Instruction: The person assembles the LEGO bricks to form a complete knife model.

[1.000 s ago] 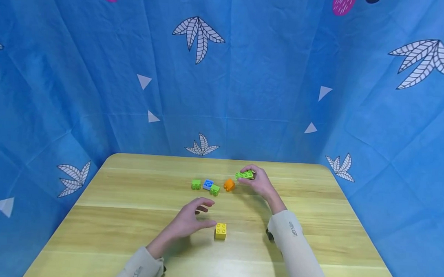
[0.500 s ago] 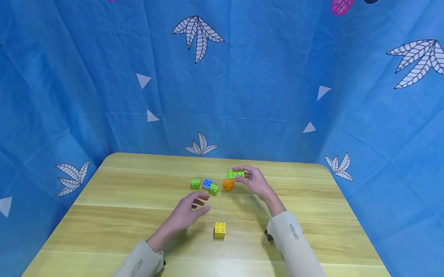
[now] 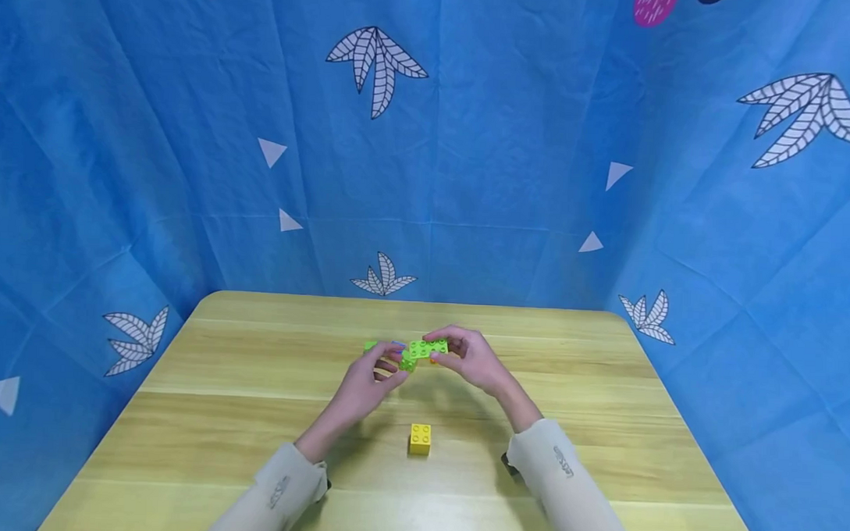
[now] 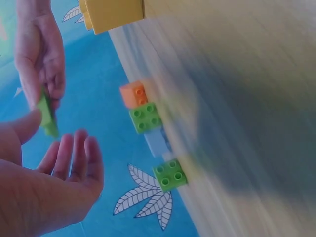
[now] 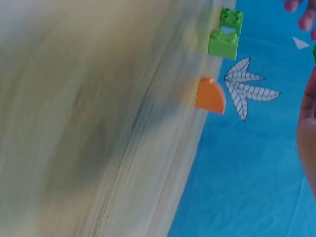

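Observation:
In the head view my right hand (image 3: 479, 366) holds a long green studded brick (image 3: 427, 349) between thumb and fingers, above the table. My left hand (image 3: 361, 384) is close by on the left, thumb and fingers spread apart with a gap between them. The left wrist view shows the left thumb overlapping the long green brick (image 4: 46, 116); whether they touch I cannot tell. Beneath the hands lie a green brick (image 4: 145, 117), a blue brick (image 4: 158, 142), another green brick (image 4: 170, 175) and an orange curved brick (image 5: 211, 96). The hands partly hide these in the head view.
A yellow brick (image 3: 420, 439) sits nearer the front of the wooden table (image 3: 250, 447), between the forearms. Blue patterned cloth (image 3: 499, 143) hangs behind the table and along both sides.
My right hand has carried the long green brick leftward, over the orange brick. My left hand has moved away from beside the yellow brick, up towards the green one.

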### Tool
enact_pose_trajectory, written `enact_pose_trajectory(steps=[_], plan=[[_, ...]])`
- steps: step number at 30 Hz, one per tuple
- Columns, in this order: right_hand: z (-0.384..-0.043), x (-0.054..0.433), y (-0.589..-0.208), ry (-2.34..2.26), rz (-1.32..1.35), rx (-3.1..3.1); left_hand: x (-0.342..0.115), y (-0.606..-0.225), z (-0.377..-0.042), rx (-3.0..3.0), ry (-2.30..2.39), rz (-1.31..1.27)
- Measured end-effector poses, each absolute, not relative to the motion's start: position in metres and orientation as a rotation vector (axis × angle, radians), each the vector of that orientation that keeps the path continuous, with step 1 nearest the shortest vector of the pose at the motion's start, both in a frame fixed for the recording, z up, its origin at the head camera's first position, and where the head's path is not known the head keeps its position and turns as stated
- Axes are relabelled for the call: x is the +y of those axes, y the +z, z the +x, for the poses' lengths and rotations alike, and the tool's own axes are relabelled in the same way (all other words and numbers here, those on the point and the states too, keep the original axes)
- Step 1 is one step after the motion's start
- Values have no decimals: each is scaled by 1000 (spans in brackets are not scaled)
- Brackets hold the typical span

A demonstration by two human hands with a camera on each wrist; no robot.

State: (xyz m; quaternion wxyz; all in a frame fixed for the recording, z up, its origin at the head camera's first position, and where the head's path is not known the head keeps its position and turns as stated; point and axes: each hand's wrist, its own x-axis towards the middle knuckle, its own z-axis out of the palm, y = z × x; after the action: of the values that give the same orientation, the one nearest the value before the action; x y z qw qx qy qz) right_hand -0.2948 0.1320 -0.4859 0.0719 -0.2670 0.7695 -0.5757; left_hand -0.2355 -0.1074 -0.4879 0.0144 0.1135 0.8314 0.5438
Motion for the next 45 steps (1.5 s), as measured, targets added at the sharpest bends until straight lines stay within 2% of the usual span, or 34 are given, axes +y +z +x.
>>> enact_pose_trajectory(steps=[23,45], plan=[[-264,128,-483,-1646,-796,2337,-107,-486,-229,2727,1609,461],[-217,137,-484,-1474,-763,2350,-112,-497,-191,2577,1493,530]])
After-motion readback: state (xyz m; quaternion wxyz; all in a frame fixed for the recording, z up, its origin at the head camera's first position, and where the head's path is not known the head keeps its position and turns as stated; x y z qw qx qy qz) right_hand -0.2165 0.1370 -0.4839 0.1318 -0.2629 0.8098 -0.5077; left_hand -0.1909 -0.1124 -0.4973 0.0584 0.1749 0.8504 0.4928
